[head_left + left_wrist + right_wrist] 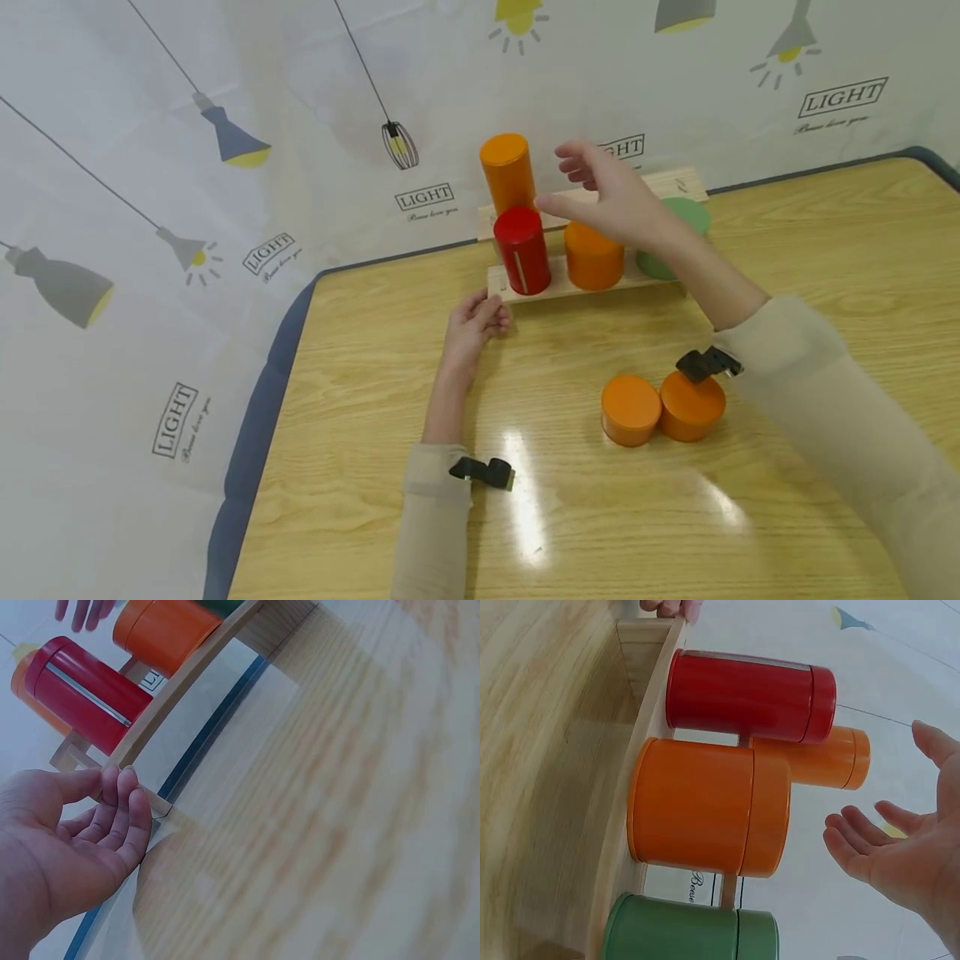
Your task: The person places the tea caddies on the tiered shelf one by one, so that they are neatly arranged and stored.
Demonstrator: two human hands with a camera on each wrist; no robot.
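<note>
A two-step wooden rack (pixel 558 283) stands at the back of the table. My left hand (pixel 474 323) pinches its front left corner between thumb and fingertips, as the left wrist view also shows. On the lower step are a red canister (pixel 529 258), a wide orange canister (pixel 694 806) and a green canister (pixel 682 934). A taller, slimmer orange canister (pixel 507 171) is on the upper step, behind the red one. My right hand (pixel 611 196) is raised above the rack, fingers spread and holding nothing, its thumb beside the tall canister in the head view.
Two short round orange tins (pixel 631 408) sit side by side on the wooden table (pixel 360 400), under my right forearm. Behind the table hangs a pale cloth (pixel 315 150) printed with lamps. Dark blue edging (pixel 262 408) runs along the table's left side.
</note>
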